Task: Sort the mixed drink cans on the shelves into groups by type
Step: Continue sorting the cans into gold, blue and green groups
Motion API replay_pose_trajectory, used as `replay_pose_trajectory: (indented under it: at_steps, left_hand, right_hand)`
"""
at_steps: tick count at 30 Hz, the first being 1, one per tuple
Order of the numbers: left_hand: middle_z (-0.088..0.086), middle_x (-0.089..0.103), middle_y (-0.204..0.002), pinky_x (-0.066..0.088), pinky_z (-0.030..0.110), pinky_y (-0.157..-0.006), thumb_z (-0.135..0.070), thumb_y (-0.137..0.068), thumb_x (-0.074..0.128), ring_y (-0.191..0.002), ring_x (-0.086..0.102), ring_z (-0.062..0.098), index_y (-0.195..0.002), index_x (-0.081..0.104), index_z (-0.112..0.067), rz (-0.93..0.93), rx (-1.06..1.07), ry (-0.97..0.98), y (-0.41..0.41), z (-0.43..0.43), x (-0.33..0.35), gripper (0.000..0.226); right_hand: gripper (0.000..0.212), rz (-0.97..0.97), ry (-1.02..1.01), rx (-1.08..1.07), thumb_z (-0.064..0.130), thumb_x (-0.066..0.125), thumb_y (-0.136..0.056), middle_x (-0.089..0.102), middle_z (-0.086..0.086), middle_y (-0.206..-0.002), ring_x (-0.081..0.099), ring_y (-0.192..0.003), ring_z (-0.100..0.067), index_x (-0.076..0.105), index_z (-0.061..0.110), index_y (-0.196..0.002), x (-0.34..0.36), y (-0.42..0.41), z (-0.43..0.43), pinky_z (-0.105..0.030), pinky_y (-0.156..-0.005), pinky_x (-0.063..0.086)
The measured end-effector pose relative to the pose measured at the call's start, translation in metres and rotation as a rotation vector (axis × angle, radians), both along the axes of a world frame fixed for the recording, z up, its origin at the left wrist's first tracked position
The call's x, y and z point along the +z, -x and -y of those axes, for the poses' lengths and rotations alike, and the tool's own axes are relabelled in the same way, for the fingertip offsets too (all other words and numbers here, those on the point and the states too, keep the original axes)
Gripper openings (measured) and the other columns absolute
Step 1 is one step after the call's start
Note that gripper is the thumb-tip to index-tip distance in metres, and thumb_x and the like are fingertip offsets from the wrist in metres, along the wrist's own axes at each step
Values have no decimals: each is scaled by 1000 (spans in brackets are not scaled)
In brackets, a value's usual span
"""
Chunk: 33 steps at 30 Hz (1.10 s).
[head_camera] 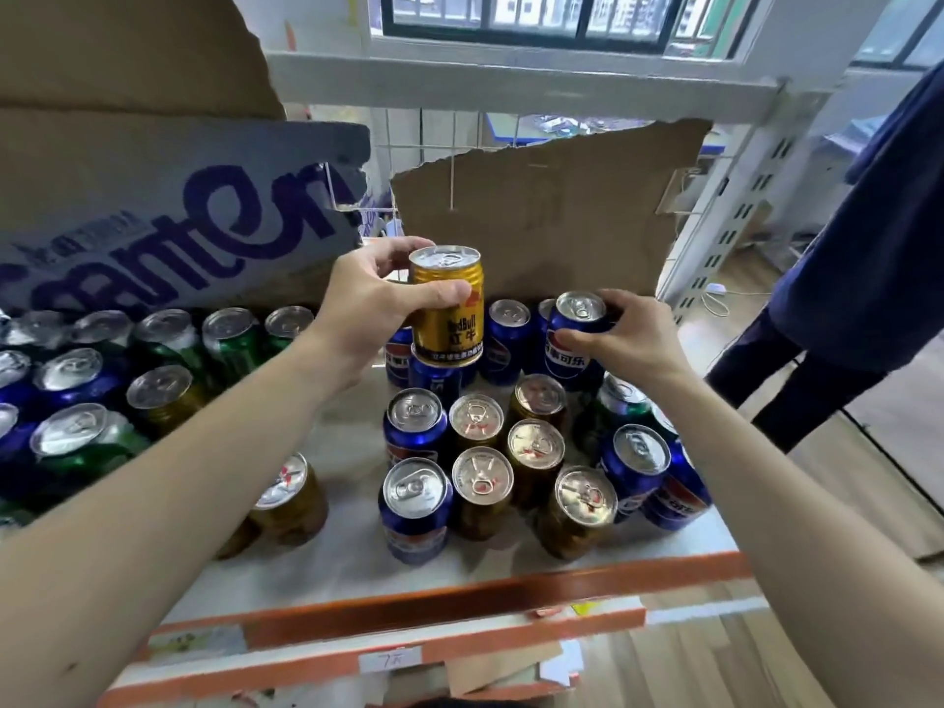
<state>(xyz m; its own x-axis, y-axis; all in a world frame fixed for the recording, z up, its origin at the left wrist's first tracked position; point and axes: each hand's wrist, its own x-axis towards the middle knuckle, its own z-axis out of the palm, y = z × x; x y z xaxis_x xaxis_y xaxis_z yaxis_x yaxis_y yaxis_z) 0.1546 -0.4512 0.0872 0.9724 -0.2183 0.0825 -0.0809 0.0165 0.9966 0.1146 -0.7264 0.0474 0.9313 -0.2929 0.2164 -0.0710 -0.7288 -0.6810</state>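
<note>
Mid-sort: left hand (375, 298) gripping gold can (447, 311), right hand (631, 332) gripping blue can (574, 332); near shelf (357, 559) cans still mixed.

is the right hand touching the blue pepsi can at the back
Touching: the head view shows the right hand with thumb and fingers wrapped around the blue Pepsi can.

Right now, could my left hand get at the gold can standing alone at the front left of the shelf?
Probably not yet: the left hand already grips a gold Red Bull can. The lone gold can sits just below that forearm with nothing blocking it, so it looks reachable once the hand is free.
</note>
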Motion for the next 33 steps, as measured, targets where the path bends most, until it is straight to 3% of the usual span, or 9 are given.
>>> replay_pose_trajectory:
  at_steps: [5,8,10,11,13,19,23,27,33]
  left_hand:
    - [7,73,-111,58,35,-80,-32,-48,94,-103,71,23,-115,67,-17,-3,2,-18,3,3,-5,73]
    - [7,73,-111,56,32,-77,-26,-51,95,-103,71,24,-113,68,-18,-13,3,-18,6,3,-8,68]
    - [8,72,-112,57,31,-77,-26,-50,95,-102,71,24,-112,67,-18,-22,6,-16,9,2,-8,68]
    - [8,72,-112,57,31,-76,-26,-50,94,-102,71,23,-112,67,-18,-27,8,-19,10,1,-8,68]
    - [7,72,-112,58,33,-77,-24,-50,95,-100,71,23,-112,68,-18,-30,9,-35,13,-1,-8,68]
    - [5,71,-112,57,29,-76,-28,-53,91,-101,70,19,-116,67,-17,-4,28,-78,21,-8,-5,68]
    - [3,72,-108,58,27,-77,-16,-65,89,-99,70,17,-112,66,-19,27,60,-88,27,-24,0,53]
    - [0,71,-109,58,30,-84,-15,-68,88,-104,66,16,-120,64,-16,55,142,-133,39,-54,3,57]
    - [3,72,-109,57,26,-85,-12,-69,87,-102,68,14,-115,67,-13,95,296,-170,71,-130,11,51]
  right_hand:
    - [63,-160,171,-14,49,88,-62,72,-5,-102,65,-95,-23,70,13,-111,-12,-1,-3,-41,-85,55]
    - [52,-221,291,-2,56,86,-59,70,-5,-90,63,-95,-29,71,14,-85,-21,0,-4,-39,-81,51]
    - [52,-232,349,22,53,87,-63,61,-9,-130,47,-129,-31,75,14,-94,-23,-3,-2,-40,-104,40]
    - [54,-248,371,33,51,86,-66,44,-8,-150,33,-142,-30,74,14,-103,-22,-3,-1,-42,-115,30]
    - [55,-315,371,54,48,85,-70,22,-3,-162,28,-145,-29,70,12,-109,-18,-3,0,-46,-119,24]
    - [80,-329,343,76,47,72,-84,38,-9,-155,39,-139,-31,39,14,-149,-4,6,-11,-43,-112,37]
    - [77,-204,324,204,43,68,-90,40,-5,-155,35,-142,-25,33,16,-152,11,16,-45,-36,-113,29]
    - [71,-115,329,372,39,63,-94,34,-2,-158,28,-147,-22,31,18,-153,26,14,-93,-35,-119,23]
    - [59,0,293,592,20,59,-96,37,-4,-157,33,-145,-23,38,17,-151,37,1,-179,-33,-117,26]
